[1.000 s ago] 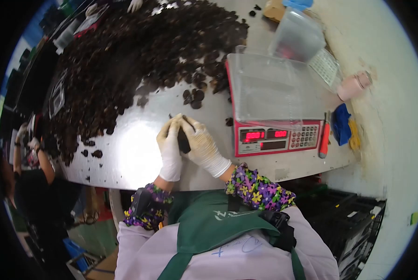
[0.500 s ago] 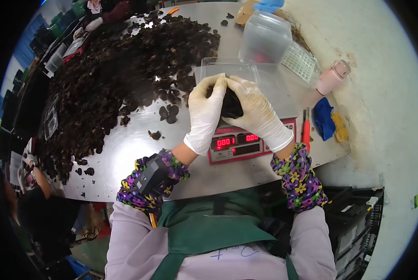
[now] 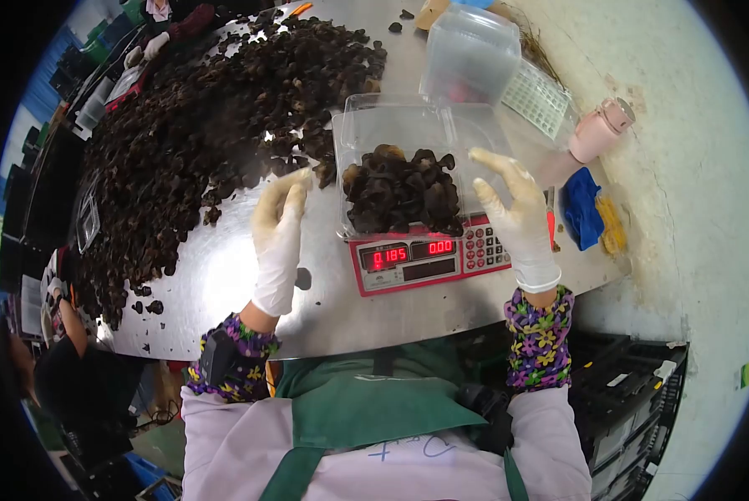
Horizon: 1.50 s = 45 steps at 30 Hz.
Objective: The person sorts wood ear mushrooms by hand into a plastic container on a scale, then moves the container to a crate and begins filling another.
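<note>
A clear plastic box on the red scale holds a heap of dark, curled fungus pieces. The scale's red display reads 0.185 and 0.00. To the left of the box is my left hand, white-gloved, its fingers apart and holding nothing. My right hand, also gloved, is raised open at the box's right side, above the scale's keypad. Neither hand touches the box.
A large pile of dark fungus covers the left of the metal table. Stacked clear boxes, an egg-crate-like tray, a pink bottle and a blue cloth lie right. Co-workers are at the left.
Both hands have moved apart, away from the fungus they held together. The dark pieces now lie in the clear box, and the display has gone from 0.001 to 0.185.
</note>
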Motion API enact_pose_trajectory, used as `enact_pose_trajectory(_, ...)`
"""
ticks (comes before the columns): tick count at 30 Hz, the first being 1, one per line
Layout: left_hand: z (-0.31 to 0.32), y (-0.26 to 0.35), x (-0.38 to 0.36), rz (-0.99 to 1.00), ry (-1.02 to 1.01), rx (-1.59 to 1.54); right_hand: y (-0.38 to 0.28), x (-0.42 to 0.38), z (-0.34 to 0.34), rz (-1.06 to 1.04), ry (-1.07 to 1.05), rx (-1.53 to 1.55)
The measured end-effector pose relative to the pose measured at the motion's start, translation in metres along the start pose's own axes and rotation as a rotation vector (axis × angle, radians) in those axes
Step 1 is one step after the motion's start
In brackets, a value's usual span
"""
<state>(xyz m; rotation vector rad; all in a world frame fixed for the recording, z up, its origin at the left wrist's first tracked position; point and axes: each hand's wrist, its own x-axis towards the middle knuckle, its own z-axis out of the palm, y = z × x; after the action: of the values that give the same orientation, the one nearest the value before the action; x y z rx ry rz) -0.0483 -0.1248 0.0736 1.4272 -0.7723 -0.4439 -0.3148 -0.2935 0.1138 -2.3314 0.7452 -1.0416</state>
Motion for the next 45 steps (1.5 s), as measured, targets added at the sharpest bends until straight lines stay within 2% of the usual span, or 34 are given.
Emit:
enact_pose_trajectory(3, -0.006, -0.008, -0.015, 0.017, 0.011, 0.001, 0.005, -0.020, -0.008, -0.035, 0.048, -0.098)
enact_pose_trajectory(4, -0.010, -0.014, -0.015, 0.046, -0.008, 0.082, 0.004, -0.025, -0.011, -0.089, 0.013, -0.072)
enact_pose_trajectory(7, -0.002, -0.012, -0.023, 0.025, -0.025, 0.061, -0.003, -0.032, -0.006, -0.185, -0.055, -0.033)
enact_pose_trajectory(9, 0.006, -0.010, -0.024, 0.040, -0.043, 0.118, -0.016, -0.035, 0.009, -0.250, -0.090, -0.106)
enact_pose_trajectory(10, 0.010, -0.010, -0.023, 0.169, -0.076, 0.227, -0.023, -0.036, 0.014, -0.236, -0.124, -0.265)
enact_pose_trajectory(11, 0.015, -0.010, -0.023, 0.297, -0.109, 0.334, -0.023, -0.036, 0.020, -0.239, -0.127, -0.264)
enact_pose_trajectory(13, 0.022, -0.007, -0.024, 0.306, -0.148, 0.335, -0.020, -0.036, 0.032, -0.241, -0.124, -0.316)
enact_pose_trajectory(15, 0.024, -0.006, -0.028, 0.258, -0.087, 0.297, -0.022, -0.033, 0.021, -0.255, -0.134, -0.329)
enact_pose_trajectory(17, 0.017, -0.006, -0.029, 0.266, -0.040, 0.278, -0.023, -0.034, 0.010, -0.202, 0.007, -0.290)
enact_pose_trajectory(22, -0.009, -0.019, -0.038, 0.084, 0.076, 0.140, -0.011, -0.043, -0.007, -0.106, 0.144, -0.294)
enact_pose_trajectory(24, -0.016, -0.022, -0.042, 0.004, 0.107, 0.109, -0.009, -0.044, -0.009, -0.091, 0.152, -0.284)
enact_pose_trajectory(29, -0.022, -0.018, -0.049, -0.009, 0.112, 0.130, -0.011, -0.045, -0.006, -0.080, 0.183, -0.262)
enact_pose_trajectory(31, -0.018, -0.012, -0.050, 0.173, 0.065, 0.292, -0.012, -0.044, -0.004, -0.084, 0.180, -0.261)
enact_pose_trajectory(39, 0.020, 0.017, -0.046, 0.410, -0.112, 0.523, -0.014, -0.046, 0.002, -0.090, 0.175, -0.275)
enact_pose_trajectory(41, 0.027, 0.014, -0.040, 0.486, -0.211, 0.688, -0.014, -0.046, 0.002, -0.098, 0.176, -0.277)
enact_pose_trajectory(43, 0.031, 0.011, -0.036, 0.422, -0.188, 0.619, -0.013, -0.047, 0.000, -0.107, 0.181, -0.280)
enact_pose_trajectory(45, 0.026, 0.007, -0.031, 0.302, -0.127, 0.299, -0.013, -0.050, -0.002, -0.108, 0.187, -0.279)
